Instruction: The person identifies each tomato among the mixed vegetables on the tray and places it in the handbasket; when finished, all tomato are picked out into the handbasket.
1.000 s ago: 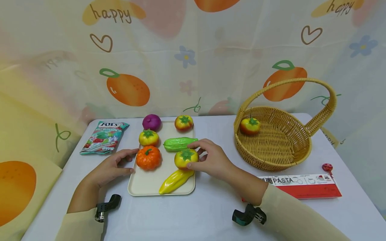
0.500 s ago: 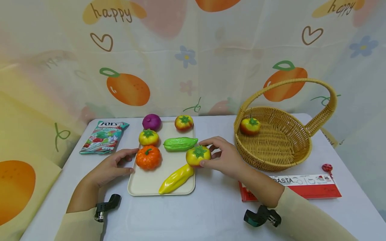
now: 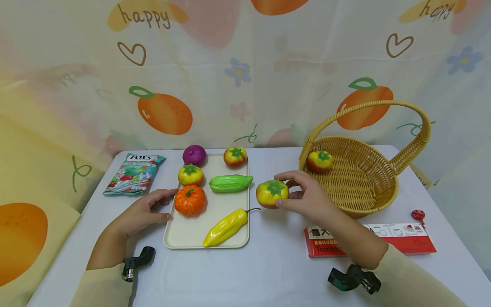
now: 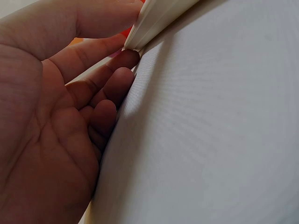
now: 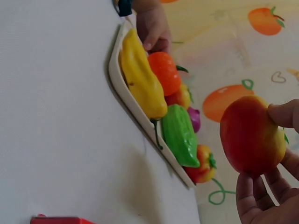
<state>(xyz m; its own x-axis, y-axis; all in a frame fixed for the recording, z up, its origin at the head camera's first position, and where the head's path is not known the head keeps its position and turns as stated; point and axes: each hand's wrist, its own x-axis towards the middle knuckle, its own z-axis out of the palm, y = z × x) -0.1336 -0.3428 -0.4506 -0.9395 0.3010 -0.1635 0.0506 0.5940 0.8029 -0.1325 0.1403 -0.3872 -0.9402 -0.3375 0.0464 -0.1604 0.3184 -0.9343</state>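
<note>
My right hand [image 3: 307,196] holds a yellow-and-red toy persimmon [image 3: 272,193] with a green calyx above the table, between the tray and the basket. Thumb and fingertips grip its sides in the right wrist view. My left hand [image 3: 147,213] touches the left rim of the cream tray [image 3: 228,242] with thumb and index fingertips; the other fingers bend loosely in the left wrist view. On the tray lie an orange pumpkin [image 3: 190,200], a yellow pepper [image 3: 226,228], a green bitter-melon-like vegetable [image 3: 231,183], two more persimmons [image 3: 190,175] and a purple onion [image 3: 194,155].
A wicker basket [image 3: 353,211] with a tall handle stands at the right, one persimmon [image 3: 319,161] inside. A red-and-white pasta box [image 3: 408,243] lies in front of it, partly behind the right forearm, beside a red lollipop [image 3: 418,215]. A candy bag [image 3: 134,175] lies left of the tray.
My right hand has lifted the persimmon off the tray and carried it rightward, clear of the tray's right edge. The yellow pepper's stem now shows. My left hand stays at the tray rim.
</note>
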